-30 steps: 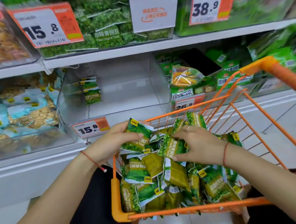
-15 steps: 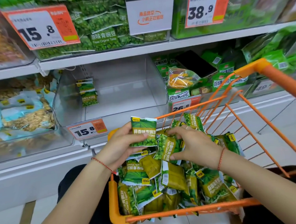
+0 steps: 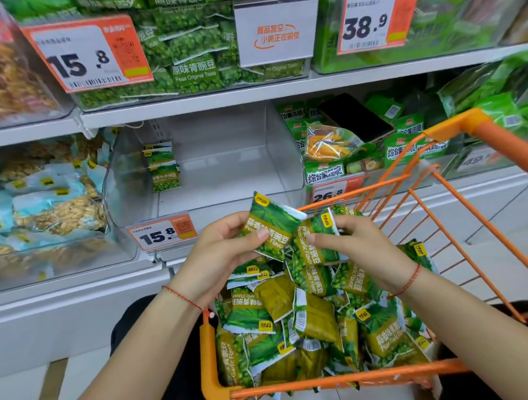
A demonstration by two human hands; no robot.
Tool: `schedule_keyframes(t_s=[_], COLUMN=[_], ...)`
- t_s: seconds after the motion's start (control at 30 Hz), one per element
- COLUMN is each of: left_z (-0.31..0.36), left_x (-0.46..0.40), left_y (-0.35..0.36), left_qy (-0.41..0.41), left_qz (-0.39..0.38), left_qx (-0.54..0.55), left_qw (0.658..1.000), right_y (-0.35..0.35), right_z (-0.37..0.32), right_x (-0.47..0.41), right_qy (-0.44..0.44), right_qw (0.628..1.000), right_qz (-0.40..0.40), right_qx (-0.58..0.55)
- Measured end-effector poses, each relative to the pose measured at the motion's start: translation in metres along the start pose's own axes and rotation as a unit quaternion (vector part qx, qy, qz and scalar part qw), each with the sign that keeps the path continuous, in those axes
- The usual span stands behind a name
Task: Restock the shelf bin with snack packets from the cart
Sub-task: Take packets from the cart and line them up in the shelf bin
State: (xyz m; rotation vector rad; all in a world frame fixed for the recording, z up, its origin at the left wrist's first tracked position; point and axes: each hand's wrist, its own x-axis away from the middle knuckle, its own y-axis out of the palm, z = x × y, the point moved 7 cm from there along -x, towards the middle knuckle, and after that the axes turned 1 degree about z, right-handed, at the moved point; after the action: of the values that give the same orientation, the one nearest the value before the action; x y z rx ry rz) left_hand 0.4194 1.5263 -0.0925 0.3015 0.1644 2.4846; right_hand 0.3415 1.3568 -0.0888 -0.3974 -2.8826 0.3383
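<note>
Above the orange wire cart (image 3: 351,378), my left hand (image 3: 219,251) grips a green garlic-pea snack packet (image 3: 273,222) between thumb and fingers. My right hand (image 3: 356,244) pinches a second green packet (image 3: 315,240) right beside it; the two packets touch. Several more green packets (image 3: 308,319) lie piled in the cart below. The clear shelf bin (image 3: 224,159) straight ahead is nearly bare, with a short upright row of the same packets (image 3: 163,170) against its left back wall.
A 15.8 price tag (image 3: 163,232) hangs on the bin's front. Neighbouring bins hold pale blue nut packets (image 3: 52,204) on the left and green mixed-snack bags (image 3: 361,152) with a black phone (image 3: 356,117) on the right. A full pea bin (image 3: 194,56) sits on the shelf above.
Both hands have risen out of the cart pile, each lifting a packet. The left packet turned upright, then tilted, and the two packets have come together above the cart's far edge.
</note>
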Motion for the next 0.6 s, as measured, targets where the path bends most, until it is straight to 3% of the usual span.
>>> schedule_keyframes(t_s=[0.17, 0.27, 0.4, 0.5, 0.6], left_z=[0.0, -0.001, -0.01, -0.011, -0.008], left_x=[-0.008, -0.011, -0.013, -0.02, -0.027], left_y=[0.021, 0.033, 0.053, 0.059, 0.061], left_qy=[0.022, 0.024, 0.01, 0.012, 0.022], left_qz=[-0.007, -0.022, -0.05, -0.026, 0.036], left_qx=[-0.116, -0.103, -0.09, -0.049, -0.01], left_qw=[0.993, 0.994, 0.995, 0.998, 0.999], right_y=[0.007, 0.008, 0.001, -0.003, -0.006], right_z=[0.01, 0.011, 0.014, 0.014, 0.005], right_x=[0.004, 0.006, 0.006, 0.005, 0.005], right_qy=[0.107, 0.139, 0.171, 0.169, 0.109], right_qw=[0.988, 0.969, 0.955, 0.935, 0.928], right_qz=[-0.044, -0.065, -0.052, -0.055, -0.057], right_qx=[-0.106, -0.196, -0.237, -0.308, -0.352])
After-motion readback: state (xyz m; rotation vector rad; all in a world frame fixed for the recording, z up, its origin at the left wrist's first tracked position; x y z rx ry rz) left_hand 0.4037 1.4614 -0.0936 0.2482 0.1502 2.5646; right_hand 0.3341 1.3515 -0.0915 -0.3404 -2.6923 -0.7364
